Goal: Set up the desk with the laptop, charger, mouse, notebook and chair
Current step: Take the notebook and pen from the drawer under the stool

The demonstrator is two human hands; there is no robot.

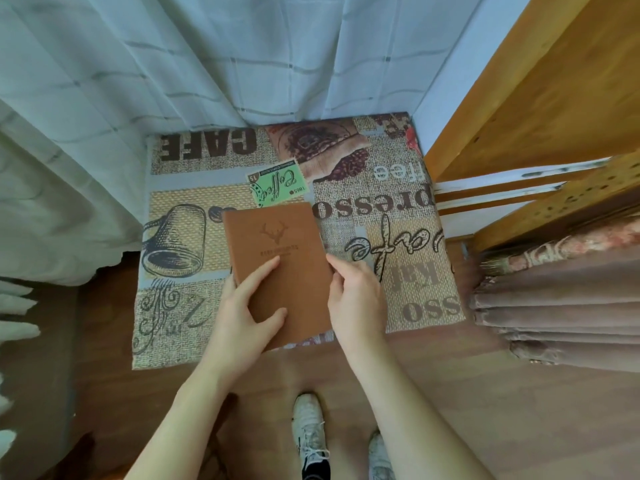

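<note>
Brown leather-look rectangular notebook (277, 268), stamped with antlers, is clasped at its near end in the grip of left hand (242, 317) and right hand (356, 299), above the coffee-printed burlap-patterned desk (398, 237), white curtains (173, 64) being hung beyond.

Soft daylight through curtain (207, 64); mild blur, wide-angle warping at edges.

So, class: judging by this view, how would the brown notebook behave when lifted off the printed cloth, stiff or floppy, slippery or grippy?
The brown notebook probably stays fairly stiff: its cover lies flat with straight edges. Its matte, leather-like surface likely grips well under the left hand and right hand. On the coarse printed cloth it should drag, not glide.
</note>
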